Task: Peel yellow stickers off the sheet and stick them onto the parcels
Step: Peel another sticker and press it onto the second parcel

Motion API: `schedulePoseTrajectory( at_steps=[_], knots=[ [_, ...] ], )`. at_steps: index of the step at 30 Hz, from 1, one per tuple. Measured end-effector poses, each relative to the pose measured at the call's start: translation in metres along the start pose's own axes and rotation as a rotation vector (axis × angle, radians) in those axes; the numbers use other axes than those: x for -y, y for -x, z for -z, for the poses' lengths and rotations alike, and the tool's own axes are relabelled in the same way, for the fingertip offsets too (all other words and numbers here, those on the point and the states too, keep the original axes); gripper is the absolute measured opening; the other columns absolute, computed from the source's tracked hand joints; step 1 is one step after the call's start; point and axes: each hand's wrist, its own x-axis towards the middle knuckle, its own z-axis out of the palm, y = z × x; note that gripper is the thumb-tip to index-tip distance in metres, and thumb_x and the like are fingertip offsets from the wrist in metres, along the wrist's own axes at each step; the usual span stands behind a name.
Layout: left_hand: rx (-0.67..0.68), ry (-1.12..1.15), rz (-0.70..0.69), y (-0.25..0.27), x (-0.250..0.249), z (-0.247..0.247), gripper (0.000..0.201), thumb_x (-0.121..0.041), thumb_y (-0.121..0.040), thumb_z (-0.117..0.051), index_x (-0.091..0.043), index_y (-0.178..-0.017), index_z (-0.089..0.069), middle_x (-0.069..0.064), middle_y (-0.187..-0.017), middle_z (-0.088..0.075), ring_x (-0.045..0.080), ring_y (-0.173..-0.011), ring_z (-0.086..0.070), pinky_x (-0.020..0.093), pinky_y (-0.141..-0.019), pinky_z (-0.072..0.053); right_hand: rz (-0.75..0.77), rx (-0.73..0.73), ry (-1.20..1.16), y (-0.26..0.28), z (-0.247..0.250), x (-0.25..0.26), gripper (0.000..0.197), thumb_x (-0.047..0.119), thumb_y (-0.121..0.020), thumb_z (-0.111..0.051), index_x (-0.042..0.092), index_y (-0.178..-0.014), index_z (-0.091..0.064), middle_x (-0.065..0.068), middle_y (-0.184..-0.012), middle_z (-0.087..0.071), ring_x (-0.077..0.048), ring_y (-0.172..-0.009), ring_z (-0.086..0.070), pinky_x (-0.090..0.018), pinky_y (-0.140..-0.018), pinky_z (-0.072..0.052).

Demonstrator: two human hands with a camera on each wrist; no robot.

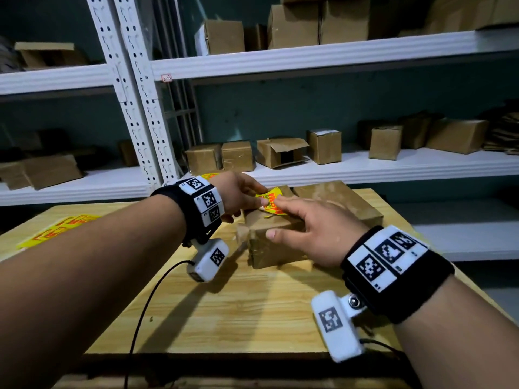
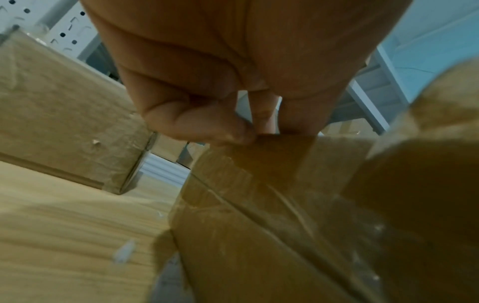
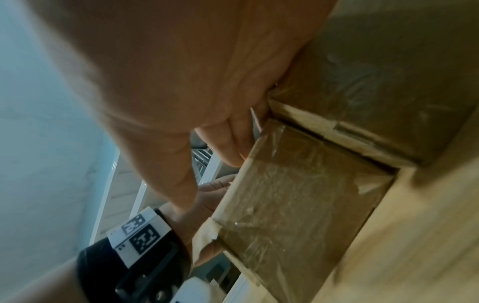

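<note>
Here, left hand (image 1: 238, 196) pinching yellow sticker (image 1: 271, 202), parcel (image 1: 273, 242) beneath

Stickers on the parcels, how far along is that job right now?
Done: nothing finished shows; no parcel carries a flat sticker yet. In hand: the left hand pinches a yellow sticker over the near parcel while the right hand presses it down with straight fingers. Left: smoothing this one, then the bigger parcel behind, which shows no sticker. More stickers wait on the sheet on the table.
</note>
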Motion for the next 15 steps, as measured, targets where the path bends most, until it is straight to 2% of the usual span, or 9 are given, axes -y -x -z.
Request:
schedulePoseTrajectory(
  at_steps=[3, 5, 11, 13, 15],
  knots=[
    [0.01, 0.078, 0.036, -0.002, 0.003, -0.001, 0.031, -0.044, -0.082, -0.082, -0.04, -0.112, -0.074, -0.015, -0.092, -0.067, 0.016, -0.071, -0.064, 0.03, -0.058, -0.061, 0.011, 0.088, 0.181, -0.002, -0.001, 0.006, 0.082, 0.084, -0.085, -0.044, 0.05, -0.158, -0.024, 0.022, -0.169, -0.023, -0.013, -0.157, -0.018, -0.048, -0.124, -0.011],
    [0.016, 0.127, 0.054, -0.004, 0.004, -0.002, 0.029, -0.043, -0.079, -0.084, -0.039, -0.107, -0.076, -0.012, -0.096, -0.07, 0.018, -0.079, -0.067, 0.033, -0.062, -0.064, 0.019, 0.108, 0.213, -0.003, -0.002, 0.007, 0.085, 0.088, -0.082, -0.042, 0.052, -0.157, -0.024, 0.022, -0.17, -0.02, -0.014, -0.157, -0.015, -0.05, -0.125, -0.006],
    [0.021, 0.224, 0.084, -0.007, 0.01, -0.004, 0.027, -0.04, -0.075, -0.088, -0.035, -0.1, -0.078, -0.006, -0.104, -0.075, 0.02, -0.096, -0.07, 0.037, -0.065, -0.064, 0.036, 0.126, 0.227, -0.003, -0.001, 0.01, 0.086, 0.092, -0.076, -0.042, 0.057, -0.154, -0.028, 0.02, -0.167, -0.025, -0.016, -0.154, -0.019, -0.051, -0.122, -0.009],
    [-0.005, 0.216, 0.092, -0.01, 0.009, -0.003, 0.035, -0.04, -0.074, -0.089, -0.033, -0.105, -0.074, -0.006, -0.107, -0.073, 0.018, -0.1, -0.07, 0.036, -0.061, -0.064, 0.036, 0.128, 0.231, -0.003, -0.001, 0.01, 0.086, 0.093, -0.076, -0.041, 0.058, -0.154, -0.028, 0.022, -0.168, -0.023, -0.015, -0.155, -0.018, -0.051, -0.123, -0.008],
    [-0.052, 0.19, 0.12, -0.013, 0.007, -0.002, 0.045, -0.045, -0.07, -0.09, -0.03, -0.109, -0.072, -0.005, -0.105, -0.072, 0.018, -0.096, -0.069, 0.037, -0.062, -0.065, 0.03, 0.126, 0.225, -0.003, 0.0, 0.01, 0.085, 0.093, -0.076, -0.041, 0.06, -0.153, -0.027, 0.023, -0.168, -0.022, -0.015, -0.155, -0.017, -0.052, -0.124, -0.009]
  ],
)
